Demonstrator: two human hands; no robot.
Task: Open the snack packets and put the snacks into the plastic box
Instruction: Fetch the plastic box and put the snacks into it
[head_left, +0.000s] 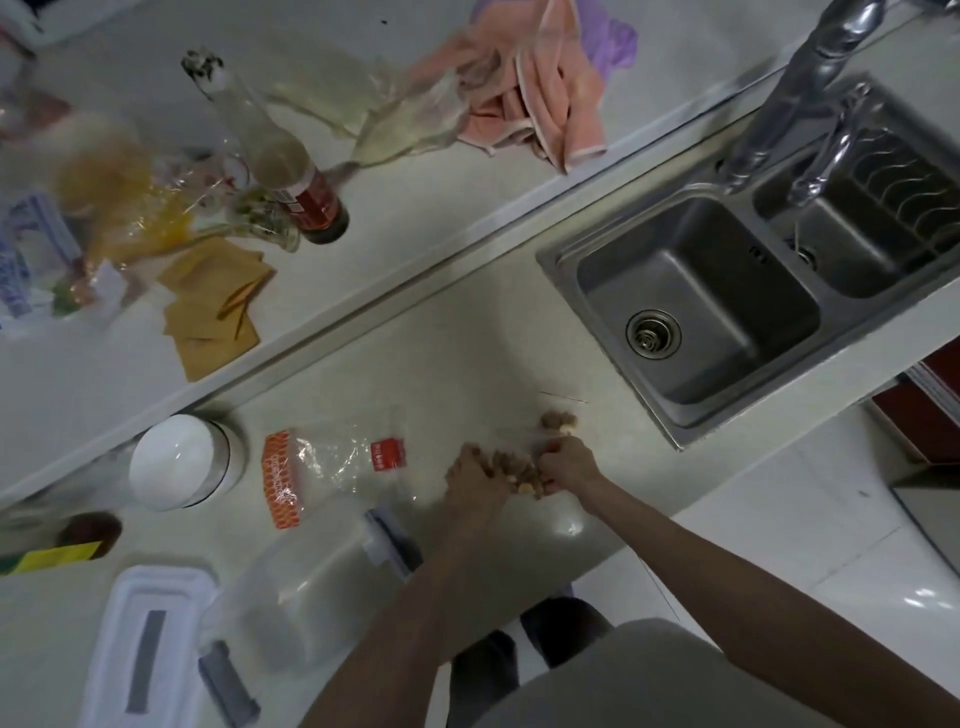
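Observation:
A pile of brown snack pieces (519, 467) lies on the counter between my two hands, and a smaller clump (558, 421) sits just beyond them. My left hand (475, 475) curls round the left side of the pile. My right hand (566, 462) grips pieces at its right side. An empty clear packet with orange and red print (332, 462) lies flat to the left. The clear plastic box (322, 582) with grey latches stands open near the counter's front edge. Its white lid (150, 644) lies beside it on the left.
A double steel sink (696, 306) and tap (810, 93) are at the right. A white bowl (176, 462) stands left of the packet. On the raised ledge behind are a bottle (291, 176), brown paper sheets (213, 306), bags and a pink cloth (540, 98).

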